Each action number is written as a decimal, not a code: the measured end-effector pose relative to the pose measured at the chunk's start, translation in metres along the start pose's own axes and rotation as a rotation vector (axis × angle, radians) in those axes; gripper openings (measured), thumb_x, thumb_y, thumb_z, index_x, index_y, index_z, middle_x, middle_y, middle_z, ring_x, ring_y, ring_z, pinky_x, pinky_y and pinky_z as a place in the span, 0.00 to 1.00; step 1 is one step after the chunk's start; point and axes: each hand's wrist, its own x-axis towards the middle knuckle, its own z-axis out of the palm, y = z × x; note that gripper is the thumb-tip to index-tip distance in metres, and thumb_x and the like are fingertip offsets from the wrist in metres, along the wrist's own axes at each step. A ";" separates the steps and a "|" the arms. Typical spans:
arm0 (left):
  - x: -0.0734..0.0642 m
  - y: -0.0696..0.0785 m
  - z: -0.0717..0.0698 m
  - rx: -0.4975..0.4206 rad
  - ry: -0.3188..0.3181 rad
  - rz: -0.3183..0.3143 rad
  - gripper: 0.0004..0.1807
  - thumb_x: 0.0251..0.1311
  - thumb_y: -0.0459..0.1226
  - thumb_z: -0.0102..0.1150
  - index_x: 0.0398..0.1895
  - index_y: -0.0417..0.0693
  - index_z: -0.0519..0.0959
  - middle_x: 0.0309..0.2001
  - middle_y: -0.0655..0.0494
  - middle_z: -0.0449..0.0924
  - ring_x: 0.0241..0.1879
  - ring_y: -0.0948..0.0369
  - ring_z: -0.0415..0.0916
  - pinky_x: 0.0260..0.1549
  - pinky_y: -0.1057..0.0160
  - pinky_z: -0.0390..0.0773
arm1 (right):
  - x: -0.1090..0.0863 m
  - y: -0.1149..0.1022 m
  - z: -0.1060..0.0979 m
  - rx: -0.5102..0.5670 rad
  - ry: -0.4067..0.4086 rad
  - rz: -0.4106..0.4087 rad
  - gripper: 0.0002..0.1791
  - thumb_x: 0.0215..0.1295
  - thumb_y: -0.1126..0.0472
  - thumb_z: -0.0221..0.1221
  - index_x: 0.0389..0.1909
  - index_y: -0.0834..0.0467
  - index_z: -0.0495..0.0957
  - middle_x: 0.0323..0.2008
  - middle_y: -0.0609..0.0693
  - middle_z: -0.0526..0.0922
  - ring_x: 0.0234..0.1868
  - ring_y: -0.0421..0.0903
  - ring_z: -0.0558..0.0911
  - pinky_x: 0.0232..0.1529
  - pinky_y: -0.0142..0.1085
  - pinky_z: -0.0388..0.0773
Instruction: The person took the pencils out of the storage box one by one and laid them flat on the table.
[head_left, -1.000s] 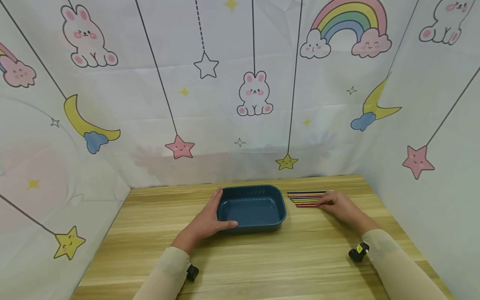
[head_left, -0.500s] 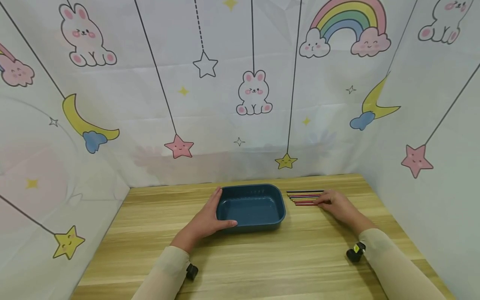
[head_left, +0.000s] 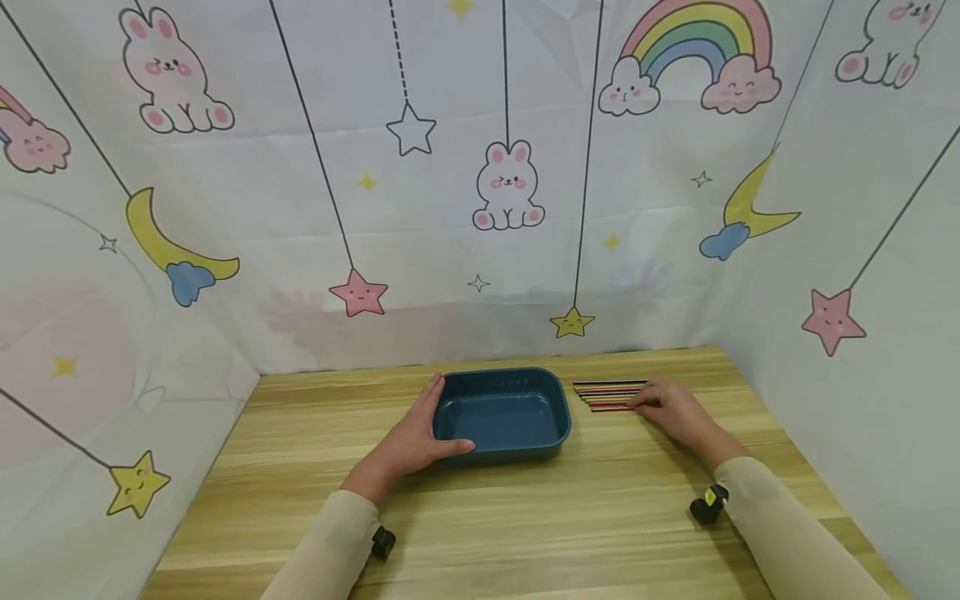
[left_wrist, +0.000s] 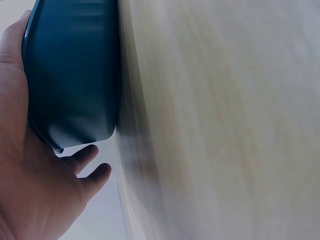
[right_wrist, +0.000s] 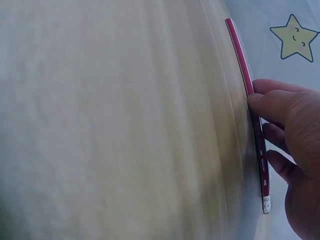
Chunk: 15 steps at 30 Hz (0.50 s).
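Observation:
In the head view, a dark blue rectangular tub stands on the wooden table. My left hand holds its left end, thumb on the near rim and fingers along the left side. From the left wrist, the tub's outer wall shows, with two fingertips past its end. To the tub's right lie several thin pencils side by side. My right hand pinches the nearest one, a red pencil with a white eraser end, between thumb and forefinger. It lies along the row; the hand covers the pencils' right ends.
The wooden table reaches back to a white cloth backdrop printed with bunnies, stars and rainbows. Similar cloth hangs on both sides. A small black camera is worn at each wrist.
My right hand has shifted slightly left along the red pencil's row since a second ago, and is nearly still since half a second ago. The left hand and tub keep their place.

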 end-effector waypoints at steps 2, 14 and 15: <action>0.001 0.000 0.001 0.005 -0.003 0.001 0.71 0.62 0.62 0.79 0.94 0.54 0.38 0.92 0.55 0.34 0.90 0.47 0.38 0.81 0.33 0.54 | -0.001 -0.001 0.001 -0.001 0.015 -0.005 0.10 0.67 0.72 0.74 0.41 0.53 0.96 0.40 0.45 0.88 0.44 0.49 0.84 0.46 0.45 0.81; 0.003 0.002 -0.004 0.204 0.015 0.019 0.75 0.55 0.74 0.74 0.93 0.51 0.43 0.92 0.52 0.41 0.88 0.43 0.47 0.81 0.35 0.57 | 0.000 -0.021 0.002 0.118 0.072 0.107 0.04 0.75 0.65 0.72 0.43 0.55 0.94 0.41 0.47 0.89 0.43 0.45 0.85 0.44 0.41 0.83; 0.002 0.001 -0.005 0.202 0.021 0.024 0.74 0.56 0.74 0.74 0.93 0.51 0.43 0.92 0.51 0.41 0.88 0.42 0.47 0.81 0.34 0.57 | 0.001 -0.023 0.003 0.129 0.077 0.111 0.03 0.75 0.63 0.72 0.42 0.54 0.94 0.41 0.47 0.89 0.42 0.43 0.84 0.43 0.38 0.82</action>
